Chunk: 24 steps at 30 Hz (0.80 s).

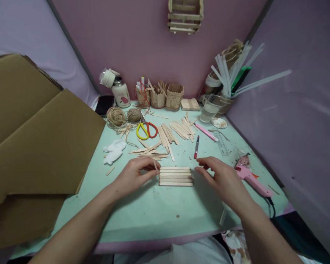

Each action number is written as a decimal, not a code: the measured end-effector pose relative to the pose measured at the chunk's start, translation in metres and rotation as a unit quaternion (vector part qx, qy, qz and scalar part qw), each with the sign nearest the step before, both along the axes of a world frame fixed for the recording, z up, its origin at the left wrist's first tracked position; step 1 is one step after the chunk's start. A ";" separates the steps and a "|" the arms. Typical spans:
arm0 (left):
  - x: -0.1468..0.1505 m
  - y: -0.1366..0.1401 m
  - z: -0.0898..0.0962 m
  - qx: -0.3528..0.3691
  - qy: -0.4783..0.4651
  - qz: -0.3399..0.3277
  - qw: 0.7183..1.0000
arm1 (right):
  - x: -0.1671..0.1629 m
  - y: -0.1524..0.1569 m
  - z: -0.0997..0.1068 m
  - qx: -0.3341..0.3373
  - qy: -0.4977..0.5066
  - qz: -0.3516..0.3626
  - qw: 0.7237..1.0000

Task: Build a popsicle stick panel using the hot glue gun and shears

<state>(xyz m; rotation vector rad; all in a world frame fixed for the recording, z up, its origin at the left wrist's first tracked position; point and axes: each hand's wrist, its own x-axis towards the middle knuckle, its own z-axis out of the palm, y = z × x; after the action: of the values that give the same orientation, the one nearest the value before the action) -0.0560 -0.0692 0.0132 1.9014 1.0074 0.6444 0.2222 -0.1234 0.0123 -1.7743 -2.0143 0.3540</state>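
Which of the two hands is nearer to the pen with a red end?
Right. The right hand is close to the near, red end of the pen; the left hand is farther, at the left edge of the stick panel.

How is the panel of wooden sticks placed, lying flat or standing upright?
Lying flat: the panel shows its broad face upward on the table, between the left hand and right hand.

The large brown cardboard box is running out past the left edge, while the slatted pale wooden rack is losing its top to the upper one. The bare left hand is partly hiding a thin pale strip. Markings on the flat clear ruler are blurring, and the thin black cord is dropping from sight.
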 end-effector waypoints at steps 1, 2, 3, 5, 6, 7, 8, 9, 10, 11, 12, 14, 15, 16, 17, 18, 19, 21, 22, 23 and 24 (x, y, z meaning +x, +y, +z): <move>0.000 0.000 0.000 -0.002 0.002 -0.007 1.000 | 0.010 0.006 0.003 -0.022 -0.033 -0.015 0.999; 0.001 0.000 -0.001 -0.005 0.005 -0.013 1.000 | 0.022 0.011 0.005 -0.045 -0.070 -0.033 0.996; 0.001 0.000 -0.002 -0.010 0.007 -0.018 1.000 | 0.033 0.017 0.007 -0.068 -0.106 -0.052 0.991; 0.002 0.000 -0.003 -0.022 0.007 -0.025 0.999 | 0.054 0.029 0.011 -0.100 -0.166 -0.090 0.977; 0.003 -0.001 -0.003 -0.028 0.006 -0.029 0.999 | 0.062 0.034 0.012 -0.109 -0.181 -0.099 0.972; 0.003 -0.002 -0.003 -0.034 0.003 -0.035 0.999 | 0.068 0.039 0.014 -0.116 -0.187 -0.101 0.970; 0.003 -0.003 -0.003 -0.039 -0.001 -0.041 0.998 | 0.072 0.044 0.016 -0.121 -0.189 -0.097 0.970; 0.004 -0.004 -0.003 -0.045 -0.005 -0.049 0.998 | 0.073 0.048 0.018 -0.123 -0.188 -0.090 0.970; 0.004 -0.005 -0.004 -0.052 -0.009 -0.054 0.997 | 0.071 0.053 0.021 -0.122 -0.190 -0.080 0.971; 0.004 -0.005 -0.004 -0.059 -0.012 -0.058 0.996 | 0.069 0.057 0.023 -0.119 -0.194 -0.068 0.971; 0.004 -0.006 -0.004 -0.064 -0.015 -0.061 0.996 | 0.065 0.063 0.025 -0.115 -0.201 -0.056 0.971; 0.003 -0.007 -0.005 -0.069 -0.016 -0.062 0.996 | 0.059 0.076 0.029 -0.105 -0.217 -0.037 0.970; 0.003 -0.007 -0.005 -0.067 -0.015 -0.060 0.996 | 0.057 0.083 0.030 -0.102 -0.224 -0.032 0.969; 0.003 -0.007 -0.005 -0.065 -0.015 -0.058 0.996 | 0.056 0.092 0.032 -0.100 -0.230 -0.032 0.968; 0.002 -0.007 -0.005 -0.063 -0.014 -0.056 0.996 | 0.055 0.101 0.033 -0.099 -0.234 -0.034 0.967; 0.003 -0.008 -0.006 -0.061 -0.014 -0.055 0.997 | 0.053 0.110 0.034 -0.098 -0.236 -0.034 0.966; 0.003 -0.008 -0.005 -0.060 -0.014 -0.056 0.997 | 0.050 0.119 0.035 -0.098 -0.237 -0.030 0.966; 0.004 -0.009 -0.005 -0.058 -0.015 -0.060 0.996 | 0.034 0.135 0.036 -0.098 -0.230 -0.005 0.968; 0.004 -0.009 -0.005 -0.057 -0.016 -0.061 0.996 | 0.021 0.141 0.037 -0.097 -0.222 0.016 0.970; 0.005 -0.010 -0.005 -0.057 -0.018 -0.062 0.996 | 0.004 0.147 0.037 -0.096 -0.214 0.041 0.971; 0.005 -0.010 -0.005 -0.056 -0.020 -0.062 0.996 | -0.015 0.153 0.036 -0.094 -0.205 0.066 0.972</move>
<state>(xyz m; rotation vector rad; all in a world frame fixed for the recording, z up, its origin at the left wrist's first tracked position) -0.0509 -0.0795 0.0079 1.8296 0.8743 0.5411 0.2067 0.0297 0.0484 -1.9593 -2.4651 0.2397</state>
